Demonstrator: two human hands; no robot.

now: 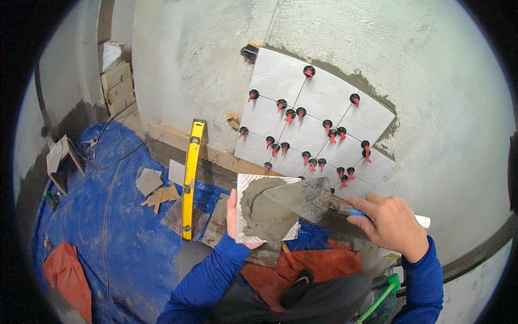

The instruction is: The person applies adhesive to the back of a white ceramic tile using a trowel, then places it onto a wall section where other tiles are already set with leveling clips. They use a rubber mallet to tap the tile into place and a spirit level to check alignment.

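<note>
My left hand (233,216) grips a square tile (244,231) from beneath and along its left edge, its ribbed back turned up. Grey mortar (264,213) covers most of that back. In my right hand (389,222) is a trowel (310,197), held by its blue and white handle; the blade lies over the mortar on the tile. Beyond, rows of light tiles (324,92) are set on the wall, with black and red tile levelling clips (290,114) at their joints.
A yellow spirit level (191,186) stands leaning against the wall's foot. Tile offcuts (149,182) and torn cardboard (163,197) lie on a blue tarp (121,216). Orange-red cloth (329,261) is beneath my hands, another red cloth (68,275) at the left. Boxes (117,86) stand at the far left.
</note>
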